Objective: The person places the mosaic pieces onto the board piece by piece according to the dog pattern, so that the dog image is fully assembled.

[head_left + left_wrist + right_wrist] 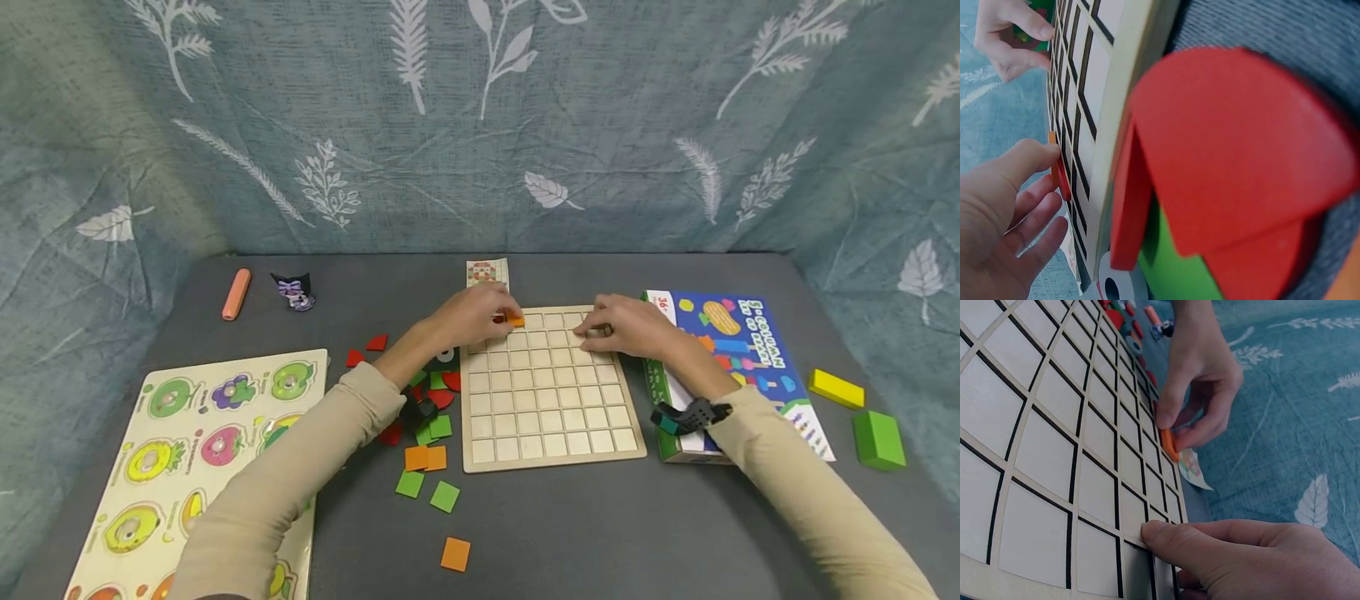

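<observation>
In the head view my left hand (480, 312) is over the far left corner of a wooden grid board (555, 446), pinching a small orange tile (515, 320) between thumb and finger. The left wrist view shows that orange tile standing on edge, with a red piece (1064, 180) beside it on the board. My right hand (626, 323) rests at the far right part of the board. Its thumb and a fingertip touch the grid, and the right wrist view shows nothing between them. Behind my left hand lies a small printed picture card (487, 270).
Red pieces (441, 398) and green tiles (445, 497) lie left of the board, with orange tiles (455, 553) nearby. A fruit puzzle board (225, 396) is at the left. At the right are a game box (731, 333), a yellow block (836, 388) and a green block (879, 440).
</observation>
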